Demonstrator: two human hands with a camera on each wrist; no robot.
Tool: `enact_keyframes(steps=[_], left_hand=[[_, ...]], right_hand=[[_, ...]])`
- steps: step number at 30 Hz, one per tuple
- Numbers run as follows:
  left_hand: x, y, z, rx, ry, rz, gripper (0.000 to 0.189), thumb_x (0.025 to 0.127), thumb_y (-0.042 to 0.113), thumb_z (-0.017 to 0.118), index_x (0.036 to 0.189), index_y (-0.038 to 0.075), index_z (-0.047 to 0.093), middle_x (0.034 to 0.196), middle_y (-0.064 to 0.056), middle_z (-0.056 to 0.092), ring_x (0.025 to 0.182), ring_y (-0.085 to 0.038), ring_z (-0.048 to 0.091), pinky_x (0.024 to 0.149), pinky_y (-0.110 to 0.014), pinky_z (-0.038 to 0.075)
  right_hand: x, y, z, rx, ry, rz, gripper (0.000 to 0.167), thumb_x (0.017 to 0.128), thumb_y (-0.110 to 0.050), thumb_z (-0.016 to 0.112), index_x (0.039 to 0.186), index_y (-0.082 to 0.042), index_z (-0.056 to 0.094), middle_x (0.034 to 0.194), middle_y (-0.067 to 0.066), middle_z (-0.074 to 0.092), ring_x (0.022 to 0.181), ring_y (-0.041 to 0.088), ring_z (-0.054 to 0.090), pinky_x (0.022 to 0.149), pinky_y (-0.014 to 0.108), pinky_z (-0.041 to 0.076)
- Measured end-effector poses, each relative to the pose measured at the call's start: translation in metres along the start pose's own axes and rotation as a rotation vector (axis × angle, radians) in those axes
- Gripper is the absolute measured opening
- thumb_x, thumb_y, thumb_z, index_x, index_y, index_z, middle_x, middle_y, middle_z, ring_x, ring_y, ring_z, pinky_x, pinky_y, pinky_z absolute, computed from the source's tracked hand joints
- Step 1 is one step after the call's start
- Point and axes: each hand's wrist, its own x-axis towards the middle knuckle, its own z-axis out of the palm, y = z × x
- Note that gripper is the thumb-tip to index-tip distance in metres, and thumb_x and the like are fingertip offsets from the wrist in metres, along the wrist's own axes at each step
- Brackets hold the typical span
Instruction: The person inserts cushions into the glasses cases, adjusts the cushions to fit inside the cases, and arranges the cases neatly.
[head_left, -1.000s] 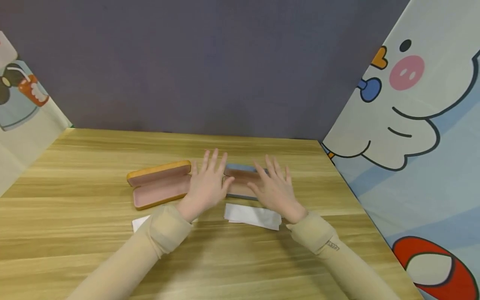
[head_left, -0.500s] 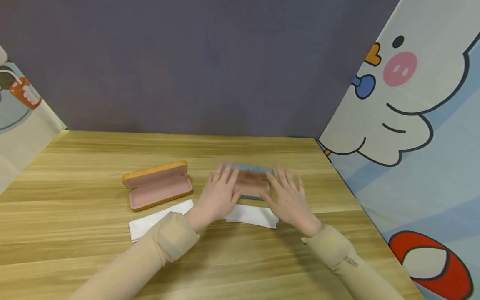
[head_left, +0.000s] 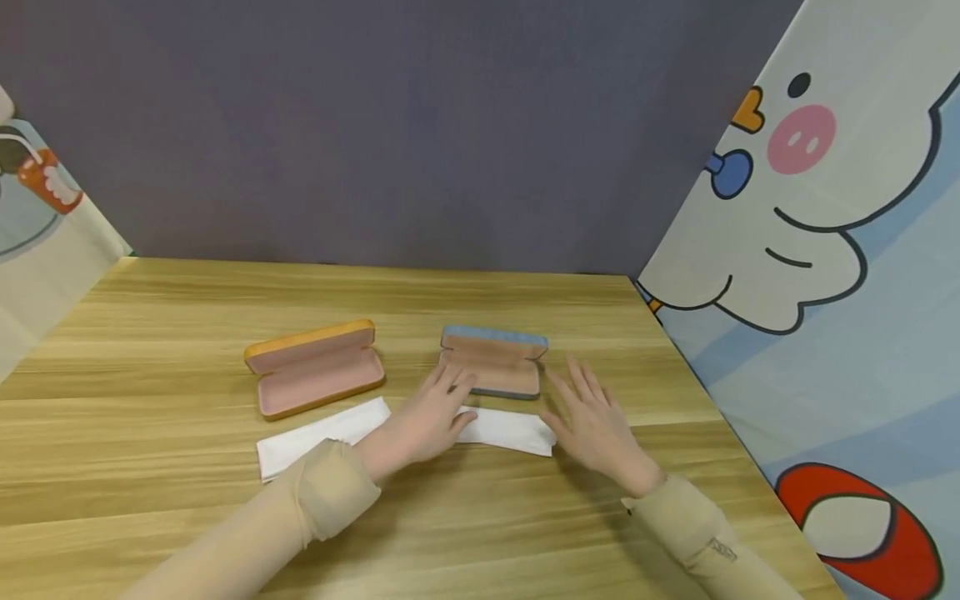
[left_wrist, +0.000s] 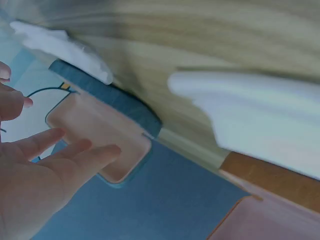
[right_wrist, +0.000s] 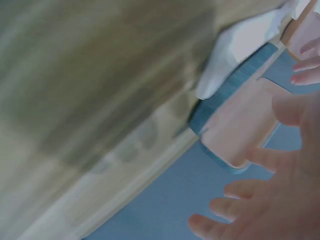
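On the wood-grained bench (head_left: 487, 533), the orange case (head_left: 322, 379) and smaller blue case (head_left: 495, 367) stand lids raised. The left hand (head_left: 420, 423), relaxed and holding nothing, overlaps the blue case's near edge; the right hand (head_left: 597, 427), equally loose, hangs right of it. The left cloth (head_left: 307, 437) and right cloth (head_left: 506, 430) lie nearer; pinching both short ends should best keep folds neat.

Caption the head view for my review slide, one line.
Orange case and blue case stand open behind white cloths; left hand and right hand hold nothing.
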Motion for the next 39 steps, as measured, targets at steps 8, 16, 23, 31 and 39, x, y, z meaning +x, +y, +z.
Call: enact_keyframes(steps=[8, 16, 23, 31, 39], left_hand=[[-0.006, -0.005, 0.011, 0.043, -0.003, 0.009, 0.051, 0.100, 0.030, 0.051, 0.141, 0.001, 0.044, 0.143, -0.023, 0.044, 0.128, -0.042, 0.046, 0.104, -0.048, 0.045], [-0.002, -0.007, 0.020, 0.089, 0.015, 0.001, 0.050, 0.098, 0.029, 0.053, 0.136, -0.004, 0.048, 0.137, -0.025, 0.049, 0.121, -0.042, 0.050, 0.100, -0.047, 0.048], [0.006, -0.008, 0.024, 0.141, 0.002, -0.015, 0.046, 0.096, 0.025, 0.058, 0.129, -0.007, 0.052, 0.125, -0.024, 0.057, 0.113, -0.037, 0.055, 0.097, -0.044, 0.049], [0.009, -0.006, 0.027, 0.179, 0.007, -0.030, 0.034, 0.092, 0.023, 0.064, 0.112, -0.004, 0.062, 0.112, -0.020, 0.059, 0.102, -0.033, 0.056, 0.087, -0.039, 0.053], [0.011, -0.006, 0.029, 0.164, -0.001, -0.055, 0.029, 0.091, 0.022, 0.066, 0.105, -0.003, 0.066, 0.110, -0.019, 0.059, 0.103, -0.033, 0.056, 0.088, -0.039, 0.054]], right_hand=[[-0.013, 0.006, 0.008, 0.000, -0.047, 0.015, 0.060, 0.097, -0.035, 0.054, 0.148, -0.009, 0.037, 0.157, 0.024, 0.021, 0.141, 0.049, 0.024, 0.106, 0.070, 0.028], [-0.019, 0.009, 0.014, -0.017, -0.115, 0.055, 0.056, 0.098, -0.036, 0.052, 0.146, -0.009, 0.040, 0.154, 0.028, 0.025, 0.139, 0.051, 0.027, 0.105, 0.070, 0.030], [-0.020, 0.009, 0.019, -0.012, -0.134, 0.059, 0.055, 0.098, -0.036, 0.051, 0.144, -0.007, 0.042, 0.152, 0.029, 0.030, 0.137, 0.052, 0.031, 0.103, 0.069, 0.032], [-0.020, 0.009, 0.024, -0.021, -0.108, 0.052, 0.049, 0.097, -0.034, 0.055, 0.136, -0.005, 0.051, 0.145, 0.029, 0.040, 0.132, 0.051, 0.038, 0.100, 0.067, 0.037], [-0.017, 0.004, 0.027, 0.034, -0.021, 0.012, 0.036, 0.090, -0.024, 0.066, 0.118, -0.002, 0.063, 0.123, 0.023, 0.060, 0.113, 0.041, 0.055, 0.090, 0.055, 0.050]])
